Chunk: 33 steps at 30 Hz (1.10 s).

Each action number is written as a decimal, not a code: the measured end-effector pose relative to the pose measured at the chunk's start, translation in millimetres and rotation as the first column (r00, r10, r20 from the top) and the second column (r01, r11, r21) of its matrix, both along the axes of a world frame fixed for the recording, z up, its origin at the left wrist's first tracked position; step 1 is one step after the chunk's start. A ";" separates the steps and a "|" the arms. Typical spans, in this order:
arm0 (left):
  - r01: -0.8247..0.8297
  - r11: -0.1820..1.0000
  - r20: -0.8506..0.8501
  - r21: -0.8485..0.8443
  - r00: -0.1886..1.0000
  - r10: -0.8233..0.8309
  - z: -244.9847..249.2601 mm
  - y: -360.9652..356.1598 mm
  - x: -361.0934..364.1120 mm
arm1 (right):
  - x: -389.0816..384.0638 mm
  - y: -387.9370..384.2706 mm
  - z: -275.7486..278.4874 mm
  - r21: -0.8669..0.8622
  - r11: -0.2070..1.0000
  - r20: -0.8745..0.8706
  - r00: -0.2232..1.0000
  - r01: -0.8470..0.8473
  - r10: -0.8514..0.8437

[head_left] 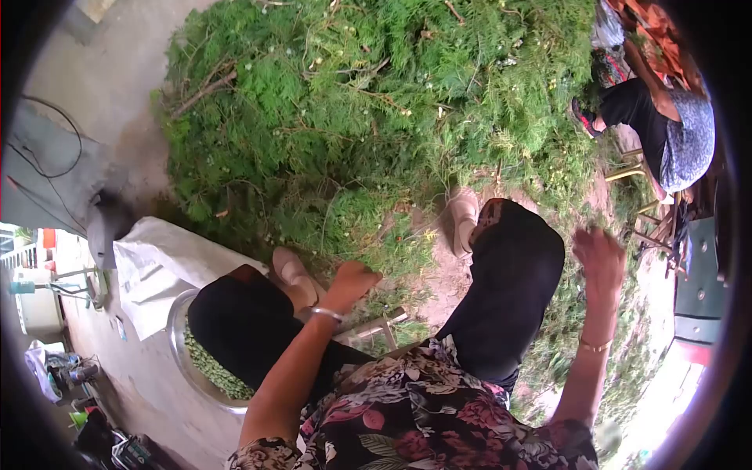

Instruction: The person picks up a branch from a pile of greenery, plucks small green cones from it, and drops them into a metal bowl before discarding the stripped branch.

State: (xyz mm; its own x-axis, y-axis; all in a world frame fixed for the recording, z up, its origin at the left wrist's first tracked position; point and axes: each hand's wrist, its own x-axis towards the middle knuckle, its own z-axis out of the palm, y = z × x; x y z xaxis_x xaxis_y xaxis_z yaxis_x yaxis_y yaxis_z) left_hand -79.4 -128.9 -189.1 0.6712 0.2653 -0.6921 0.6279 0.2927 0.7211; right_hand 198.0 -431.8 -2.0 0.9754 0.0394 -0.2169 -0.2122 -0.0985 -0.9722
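The left hand (350, 280) sits at the near edge of the heap of feathery green plants (376, 117), its grip curled shut, though whether a stem is inside cannot be told. The right hand (599, 262) hangs blurred off the heap's right flank, fingers spread wide, holding nothing. The risk looks plain: a hard tug could drag tangled stalks down, and the steel bowl (175, 345) of green pods (213, 374), tucked under the knee left of the heap, could be kicked and spill.
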 end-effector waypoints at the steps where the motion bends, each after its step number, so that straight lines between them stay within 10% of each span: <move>1: 0.134 0.962 -0.063 0.238 0.990 -0.123 -9.6 2.1 15.5 | 1.0 40.6 15.0 0.016 0.979 0.069 0.977 -0.202 0.201; 6: 0.243 0.850 -0.116 0.468 0.970 -0.213 -86.3 24.1 40.2 | -1.5 187.3 45.9 0.074 0.844 0.012 0.846 -0.532 0.532; 12: 0.312 0.800 -0.246 0.512 0.946 -0.211 -120.3 34.1 88.4 | 11.3 227.9 17.1 0.179 0.851 -0.105 0.850 -0.494 0.516; 19: -0.066 0.726 0.324 0.685 0.919 -0.223 -201.1 -34.6 216.1 | 6.5 208.0 -6.2 0.267 0.844 -0.375 0.756 -0.465 0.536; 25: 0.144 0.851 0.104 0.505 0.969 -0.226 -202.5 -78.7 263.1 | -6.3 210.4 -10.2 0.126 0.428 -0.284 0.381 -0.895 0.880; 29: -0.089 0.880 0.337 0.466 0.938 -0.084 -165.4 -63.0 247.4 | -19.0 207.9 -13.7 0.104 0.412 -0.195 0.388 -0.905 0.901; 31: -0.075 0.994 0.340 0.079 0.940 0.044 -95.5 -27.1 232.6 | -24.6 206.4 -12.2 0.132 0.402 -0.259 0.359 -0.906 0.896; 33: -0.120 0.992 0.365 0.038 0.926 0.098 -53.5 2.6 211.4 | -30.9 204.1 -14.1 -0.053 0.340 -0.089 0.343 -0.939 0.935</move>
State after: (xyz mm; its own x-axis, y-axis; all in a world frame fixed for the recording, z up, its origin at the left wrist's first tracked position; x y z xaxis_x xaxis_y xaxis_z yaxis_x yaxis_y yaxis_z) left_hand 132.0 -126.4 -242.5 0.8377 0.3835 -0.3887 0.2880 0.2944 0.9112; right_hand 167.1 -227.7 -16.2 0.3020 0.9033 -0.3048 0.0383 -0.3309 -0.9429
